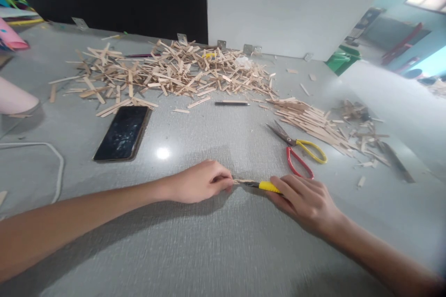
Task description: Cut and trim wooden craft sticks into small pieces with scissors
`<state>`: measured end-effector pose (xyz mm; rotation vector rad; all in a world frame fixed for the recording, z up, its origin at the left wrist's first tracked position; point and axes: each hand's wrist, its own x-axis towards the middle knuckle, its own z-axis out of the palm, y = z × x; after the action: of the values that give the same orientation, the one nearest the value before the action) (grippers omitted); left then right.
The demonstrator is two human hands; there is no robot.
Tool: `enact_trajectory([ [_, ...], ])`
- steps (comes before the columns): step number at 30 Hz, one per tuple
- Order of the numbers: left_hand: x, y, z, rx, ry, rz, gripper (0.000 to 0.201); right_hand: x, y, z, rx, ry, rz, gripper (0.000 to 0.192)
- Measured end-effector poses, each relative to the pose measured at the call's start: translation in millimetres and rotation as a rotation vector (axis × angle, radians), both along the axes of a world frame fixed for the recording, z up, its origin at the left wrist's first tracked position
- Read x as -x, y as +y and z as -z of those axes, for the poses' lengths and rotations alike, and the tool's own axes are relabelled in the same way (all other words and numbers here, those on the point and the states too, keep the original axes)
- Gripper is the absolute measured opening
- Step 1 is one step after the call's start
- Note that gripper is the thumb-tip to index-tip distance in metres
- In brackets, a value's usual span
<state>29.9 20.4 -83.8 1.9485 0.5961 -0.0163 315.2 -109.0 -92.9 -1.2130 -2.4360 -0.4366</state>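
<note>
Between thumb and fingers my left hand [205, 182] pinches a small wooden stick [244, 180], whose free end points right. My right hand [306, 199] is closed around a yellow-handled utility knife [268, 186]. The knife's dark front end lies against the stick, close to my left fingertips; the blade's edge is too small to make out. Just beyond my right hand lie scissors [291, 141] with one yellow and one red handle loop, their blades slightly apart.
A large heap of wooden stick pieces [181, 72] spreads along the back board. A neater stick pile [310, 120] lies at right, beside dark scraps [355, 111]. A phone [121, 133], a pen [232, 103] and a white cable [60, 171] rest on the grey table [195, 250].
</note>
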Motion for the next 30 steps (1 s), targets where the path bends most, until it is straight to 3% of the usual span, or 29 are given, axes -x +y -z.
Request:
enact_trajectory([
  [17, -0.3, -0.3, -2.3, -0.028, -0.006, 0.017, 0.043, -1.0, 0.1, -0.5, 0.000, -0.044, 0.017, 0.016],
  [26, -0.7, -5.2, 1.0, -0.111, -0.062, 0.006, 0.038, 14.1, -1.4, -19.9, 0.031, -0.395, 0.053, 0.032],
  [30, 0.6, -9.3, 6.6, -0.180, -0.109, 0.005, 0.033, 12.6, 5.8, -23.8, -0.021, -0.475, 0.012, 0.029],
])
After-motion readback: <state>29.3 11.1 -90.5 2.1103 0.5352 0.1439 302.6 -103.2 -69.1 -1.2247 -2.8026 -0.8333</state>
